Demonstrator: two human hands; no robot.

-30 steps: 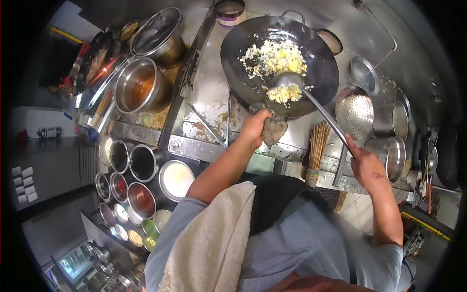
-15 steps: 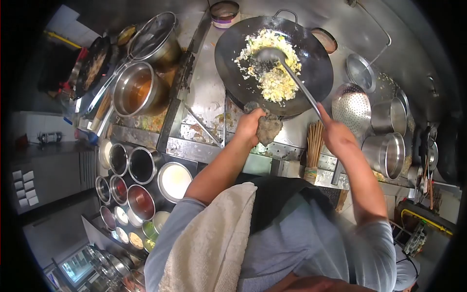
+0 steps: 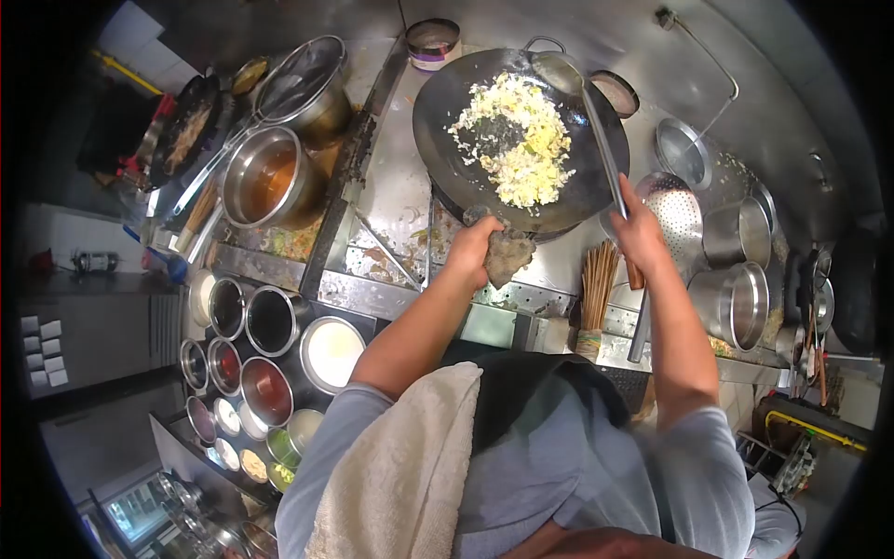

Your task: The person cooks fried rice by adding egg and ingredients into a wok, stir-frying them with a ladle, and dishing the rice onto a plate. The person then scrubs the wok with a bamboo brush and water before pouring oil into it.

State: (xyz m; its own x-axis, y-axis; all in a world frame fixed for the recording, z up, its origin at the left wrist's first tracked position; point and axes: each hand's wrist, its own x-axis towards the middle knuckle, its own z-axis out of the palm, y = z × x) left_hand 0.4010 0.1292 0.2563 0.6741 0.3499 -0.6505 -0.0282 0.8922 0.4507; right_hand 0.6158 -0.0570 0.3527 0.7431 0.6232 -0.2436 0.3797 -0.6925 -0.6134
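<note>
A large dark wok (image 3: 438, 149) sits on the stove in front of me. Fried rice with egg (image 3: 535, 140) lies in it in a loose ring, yellow and white. My left hand (image 3: 473, 250) is closed around the wok's near edge through a dirty grey rag (image 3: 508, 257); the grip itself is partly hidden by the cloth. My right hand (image 3: 640, 231) is wrapped around the handle of a long metal ladle (image 3: 561, 73). The ladle's bowl rests at or just over the wok's far right rim, apart from the rice.
Right of the wok stand a perforated skimmer (image 3: 672, 210), steel pots (image 3: 731, 303) and a bundle of bamboo sticks (image 3: 597, 284). On the left are a pot of brown liquid (image 3: 264, 182) and several seasoning bowls (image 3: 332, 352). A tin (image 3: 433, 42) stands behind the wok.
The ladle has moved from the middle of the rice up and right to the wok's far rim. My right hand has shifted slightly right. My left hand keeps its hold on the rag.
</note>
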